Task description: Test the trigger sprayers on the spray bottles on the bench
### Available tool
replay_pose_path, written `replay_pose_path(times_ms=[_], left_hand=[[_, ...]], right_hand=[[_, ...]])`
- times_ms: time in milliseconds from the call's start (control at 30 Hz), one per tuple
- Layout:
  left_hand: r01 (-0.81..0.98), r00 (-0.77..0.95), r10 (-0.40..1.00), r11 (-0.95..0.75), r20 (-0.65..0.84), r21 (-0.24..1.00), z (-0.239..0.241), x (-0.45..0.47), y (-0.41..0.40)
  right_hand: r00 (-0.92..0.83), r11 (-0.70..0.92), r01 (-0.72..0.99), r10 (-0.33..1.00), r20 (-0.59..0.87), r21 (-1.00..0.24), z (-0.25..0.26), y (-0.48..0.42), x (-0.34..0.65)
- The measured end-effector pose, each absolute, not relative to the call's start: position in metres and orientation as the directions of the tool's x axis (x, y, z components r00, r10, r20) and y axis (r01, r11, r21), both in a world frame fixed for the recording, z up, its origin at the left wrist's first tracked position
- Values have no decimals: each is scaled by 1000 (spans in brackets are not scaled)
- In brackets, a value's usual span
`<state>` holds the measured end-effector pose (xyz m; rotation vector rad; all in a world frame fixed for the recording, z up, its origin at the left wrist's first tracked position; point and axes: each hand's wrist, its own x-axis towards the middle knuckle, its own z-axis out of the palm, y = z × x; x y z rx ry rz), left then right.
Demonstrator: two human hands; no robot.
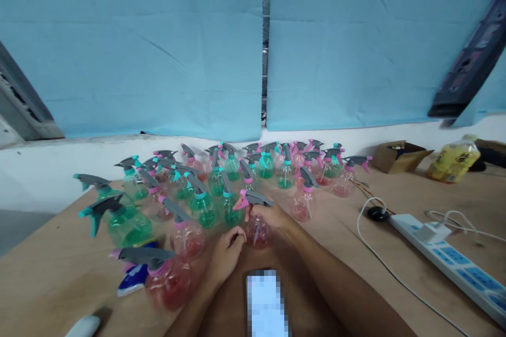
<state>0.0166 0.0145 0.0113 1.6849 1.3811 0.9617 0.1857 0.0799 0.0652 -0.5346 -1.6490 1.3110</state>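
A pink spray bottle [259, 233] with a grey trigger head stands upright in front of me. My right hand [274, 215] is closed around its neck, just below the head. Beside the bottle's lower left, my left hand [230, 250] is curled into a loose fist; nothing shows in it, and I cannot tell whether it touches the bottle. Close behind is a green spray bottle [231, 209]. A pink spray bottle [187, 237] stands left of my left hand, and another pink one [169, 284] is nearer to me.
Several more green and pink spray bottles [284, 174] crowd the table's far side. A phone [266, 303] lies before me. On the right are a power strip [446, 258], cables, a small cardboard box [399, 158] and a yellow-labelled bottle [454, 160]. A blue packet [136, 276] lies left.
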Motion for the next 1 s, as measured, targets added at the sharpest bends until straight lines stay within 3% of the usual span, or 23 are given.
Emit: replay_pose_path(times_ms=[200, 467, 700, 1000], left_hand=[[437, 137, 987, -137, 85, 889, 13, 17, 13], [437, 151, 986, -136, 76, 889, 13, 16, 13], [438, 154, 984, -152, 93, 886, 11, 17, 14], [430, 149, 985, -144, 87, 891, 6, 14, 14]], right_hand=[[-435, 277, -259, 822, 367, -926, 65, 77, 183], [-450, 372, -232, 778, 438, -899, 69, 77, 186], [-402, 319, -259, 823, 402, -912, 59, 80, 182], [-432, 376, -170, 802, 411, -911, 69, 77, 185]])
